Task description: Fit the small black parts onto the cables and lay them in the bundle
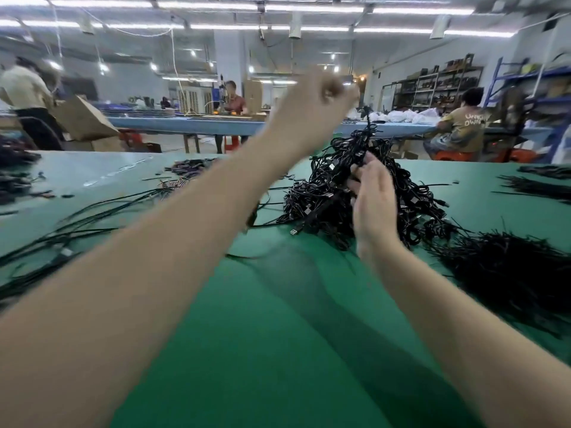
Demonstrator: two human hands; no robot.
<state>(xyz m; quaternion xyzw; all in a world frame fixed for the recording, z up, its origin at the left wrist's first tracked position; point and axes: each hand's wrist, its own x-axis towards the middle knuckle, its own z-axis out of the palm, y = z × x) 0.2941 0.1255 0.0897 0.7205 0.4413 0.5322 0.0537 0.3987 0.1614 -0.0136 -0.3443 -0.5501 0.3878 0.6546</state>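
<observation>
While my left hand point(312, 100) is hanging raised above the green table point(278, 350), it is blurring too much for me to tell what its curled fingers are pinching, if anything. My right hand point(375, 196) is reaching into the tangled heap of black cables point(324, 193) at about one o'clock from me, its fingers partly spread and closing around a few strands near the top of the heap; one strand point(368, 125) is standing up from the heap toward my left hand. Straight cables point(77, 223) are lying fanned out at nine o'clock, which I am taking to be the bundle, and another dark sheaf point(509, 270) is lying at three o'clock. Small black parts point(188, 166) are lying scattered at eleven o'clock, well apart from both hands. To do this well, I am thinking I should be drawing one cable free slowly, steadying the heap with my right hand so loops are not snagging and dragging neighbours along.
</observation>
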